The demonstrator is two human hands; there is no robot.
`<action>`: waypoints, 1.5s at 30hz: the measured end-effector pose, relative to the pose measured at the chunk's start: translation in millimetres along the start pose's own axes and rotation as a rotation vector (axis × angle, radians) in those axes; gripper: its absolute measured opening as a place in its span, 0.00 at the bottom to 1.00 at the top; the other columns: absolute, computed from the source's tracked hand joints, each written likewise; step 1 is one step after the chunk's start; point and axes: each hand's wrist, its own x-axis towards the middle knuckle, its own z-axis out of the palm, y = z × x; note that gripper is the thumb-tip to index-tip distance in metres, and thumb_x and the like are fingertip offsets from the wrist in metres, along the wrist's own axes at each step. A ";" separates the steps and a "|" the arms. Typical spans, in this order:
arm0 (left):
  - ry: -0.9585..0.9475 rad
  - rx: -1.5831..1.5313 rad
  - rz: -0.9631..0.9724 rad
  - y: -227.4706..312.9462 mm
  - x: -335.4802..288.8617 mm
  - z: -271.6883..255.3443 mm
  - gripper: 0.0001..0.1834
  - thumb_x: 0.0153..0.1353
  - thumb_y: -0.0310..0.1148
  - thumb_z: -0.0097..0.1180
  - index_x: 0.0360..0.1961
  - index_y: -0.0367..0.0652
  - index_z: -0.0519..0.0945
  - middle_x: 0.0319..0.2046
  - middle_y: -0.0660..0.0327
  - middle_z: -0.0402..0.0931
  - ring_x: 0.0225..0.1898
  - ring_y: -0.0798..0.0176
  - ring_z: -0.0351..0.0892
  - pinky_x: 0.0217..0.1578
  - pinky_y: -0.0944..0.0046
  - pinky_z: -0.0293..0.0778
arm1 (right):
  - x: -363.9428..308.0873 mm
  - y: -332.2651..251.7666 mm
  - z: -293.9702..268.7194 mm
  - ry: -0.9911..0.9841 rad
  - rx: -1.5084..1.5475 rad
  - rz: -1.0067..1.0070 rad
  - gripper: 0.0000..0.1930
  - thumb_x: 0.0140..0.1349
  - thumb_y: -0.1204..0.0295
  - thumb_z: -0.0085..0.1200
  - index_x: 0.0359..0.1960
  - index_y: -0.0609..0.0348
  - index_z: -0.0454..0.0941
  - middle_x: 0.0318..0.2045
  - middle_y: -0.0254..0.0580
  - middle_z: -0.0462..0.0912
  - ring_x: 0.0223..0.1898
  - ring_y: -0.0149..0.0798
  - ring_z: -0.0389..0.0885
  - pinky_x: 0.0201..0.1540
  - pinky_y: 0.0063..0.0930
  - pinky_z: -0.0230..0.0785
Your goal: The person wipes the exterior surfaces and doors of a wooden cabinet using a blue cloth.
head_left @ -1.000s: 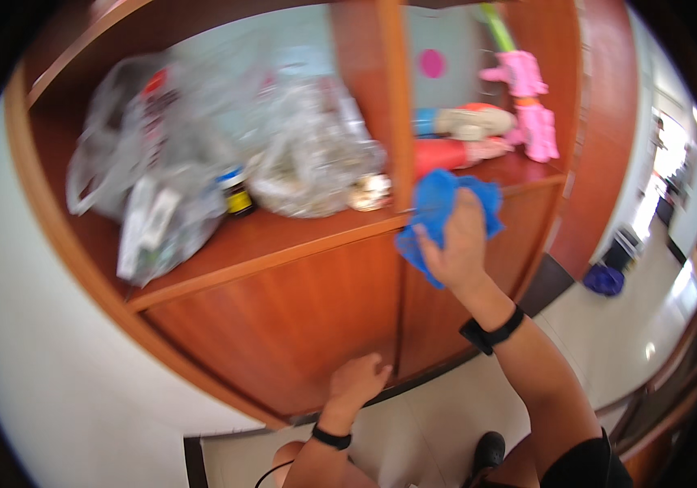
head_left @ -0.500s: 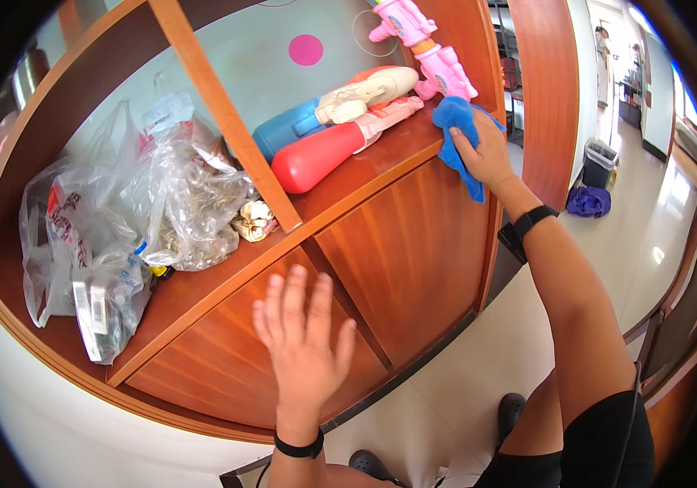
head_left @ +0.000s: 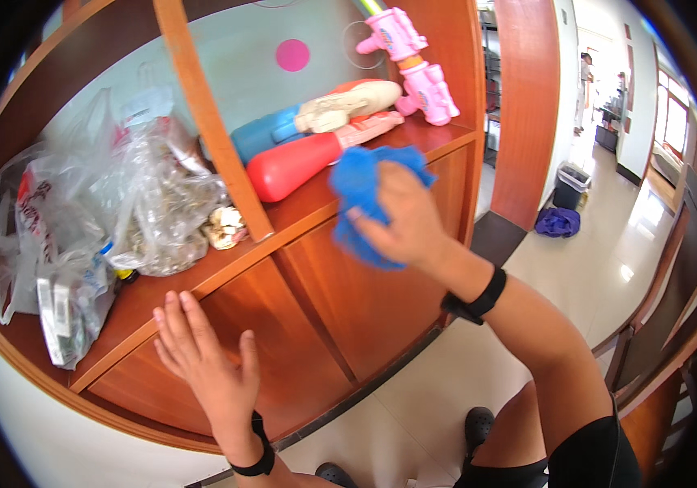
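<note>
My right hand [head_left: 409, 213] grips a crumpled blue cloth [head_left: 355, 183] at the front edge of a wooden cabinet shelf [head_left: 439, 137]. Behind the cloth lie a red bulbous plastic toy [head_left: 291, 168] and a blue toy [head_left: 263, 136] with white and orange parts. A pink plastic toy gun [head_left: 425, 93] stands at the shelf's right end. My left hand [head_left: 208, 370], fingers spread and holding nothing, is in front of the cabinet's left door [head_left: 283, 350], its fingertips close to the shelf edge.
Clear plastic bags [head_left: 157, 211] with mixed contents fill the left compartment. A wooden divider [head_left: 210, 122] separates it from the toys. To the right, a bin [head_left: 569, 187] and a purple bag [head_left: 557, 223] stand on the tiled floor, and a person [head_left: 584, 85] is far back.
My right hand has moved the blue cloth leftward along the shelf edge, away from the right end. My left hand has shifted left and slightly down. The view has turned a little.
</note>
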 end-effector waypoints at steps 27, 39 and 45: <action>-0.189 -0.091 -0.019 -12.4 -7.6 -29.7 0.46 0.54 0.36 0.66 0.74 0.45 0.60 0.77 0.47 0.45 0.78 0.40 0.39 0.72 0.36 0.40 | -19.9 12.4 11.6 0.008 0.072 0.222 0.19 0.64 0.68 0.59 0.54 0.65 0.77 0.57 0.60 0.75 0.59 0.62 0.73 0.64 0.48 0.63; -0.267 -0.317 -0.027 -36.0 -25.6 -52.9 0.36 0.57 0.35 0.66 0.68 0.41 0.70 0.75 0.46 0.53 0.76 0.42 0.50 0.72 0.39 0.45 | 4.9 -127.4 -7.6 0.267 1.498 1.331 0.31 0.73 0.44 0.41 0.61 0.59 0.71 0.44 0.45 0.83 0.42 0.41 0.84 0.45 0.38 0.79; -0.194 -0.541 -0.037 -52.6 -34.3 -36.0 0.32 0.65 0.43 0.61 0.64 0.34 0.72 0.64 0.45 0.72 0.66 0.42 0.69 0.68 0.47 0.58 | 1.1 -156.7 -13.4 0.110 1.790 1.404 0.27 0.75 0.53 0.40 0.64 0.61 0.70 0.55 0.51 0.81 0.53 0.49 0.81 0.60 0.46 0.74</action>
